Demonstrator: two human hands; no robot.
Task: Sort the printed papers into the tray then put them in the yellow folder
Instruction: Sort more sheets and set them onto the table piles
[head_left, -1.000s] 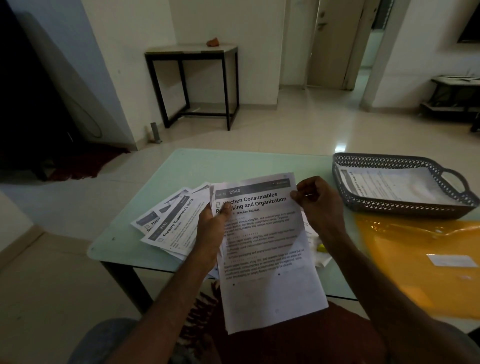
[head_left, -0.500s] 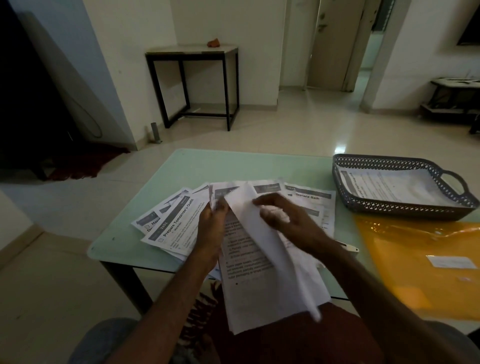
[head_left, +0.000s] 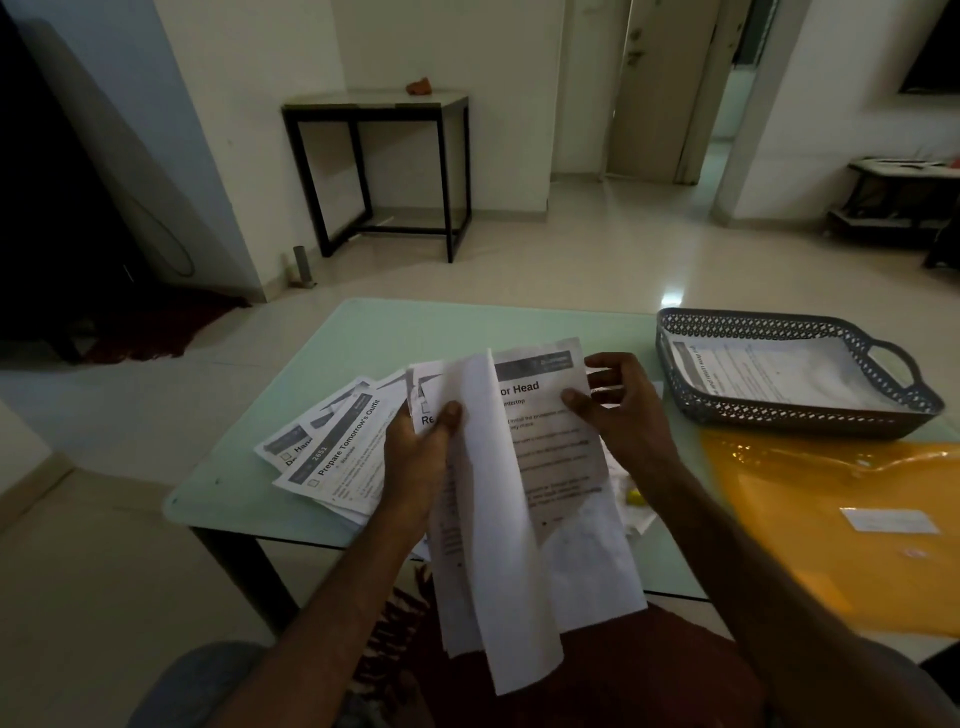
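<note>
- Centre of the frame: the left hand (head_left: 421, 457) grips a bundle of printed papers (head_left: 587, 551) near its upper left corner, with the thumb on the front and the fingers curled round behind.
- One blank-backed sheet (head_left: 498, 545) stands turned up on edge in the middle of that bundle. It trails down towards the lower centre of the frame.
- Just right of it, the right hand (head_left: 623, 410) pinches the right edge of the page headed "…or Head" (head_left: 550, 441), thumb on the printed face and fingers behind the paper.
- At centre left, more loose printouts (head_left: 332, 457) lie fanned on the glass table (head_left: 415, 327), with "Prepare Tomorrow's Outfit" on top. The left wrist covers their near corner.
- At the right of the frame, the grey lattice tray (head_left: 753, 415) sits on the table with at least one printed sheet (head_left: 779, 374) lying flat in it.
- Directly below the tray in the picture, the yellow folder (head_left: 831, 499) lies flat, with no paper on it.
- My read is that this is the sorting step, and it's far from finished. The person is leafing through the bundle to pick a page for the tray, and the folder comes later.
- For the next move, I'd say the right hand must slip that single page clear without dragging its neighbours. It then carries the page up and right over the tray's near wall and lays it flat on the sheet there.
- Meanwhile the left hand has to clamp the rest of the bundle firmly, because thin sheets cling together and slide.
</note>
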